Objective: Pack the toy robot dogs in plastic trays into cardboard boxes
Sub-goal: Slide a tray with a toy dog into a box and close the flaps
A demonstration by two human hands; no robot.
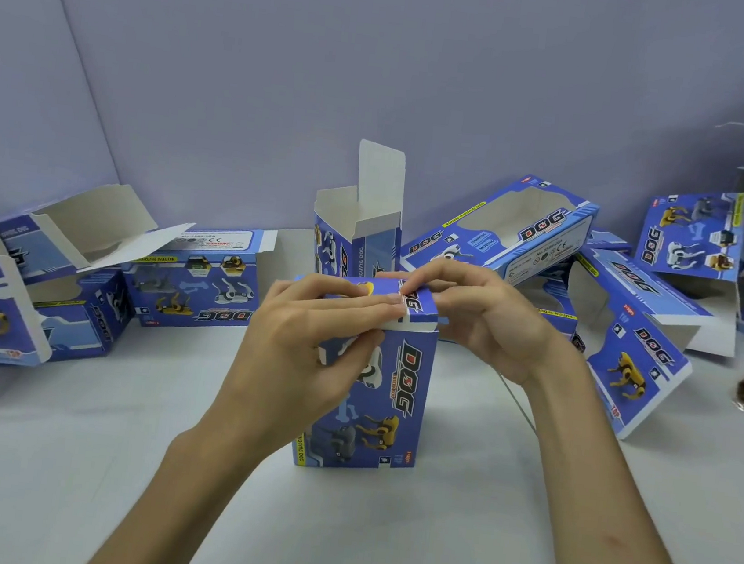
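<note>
A blue box [394,403] is stood upright at the middle of the white table [380,535], its top flap folded down. Its upper end is gripped by the left hand [309,335], and the flap is pinched by the right hand [485,321]. An open-topped box [357,234] is seen just behind it.

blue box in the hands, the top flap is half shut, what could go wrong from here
The top flap sits proud of the front edge of the blue box; pressing with the left hand and right hand may crease its tab rather than tuck it.
The box stands on end, held only at the top; a hard push might tip it into the open box behind.
Its inside is hidden, so sealing it empty would go unnoticed.
</note>
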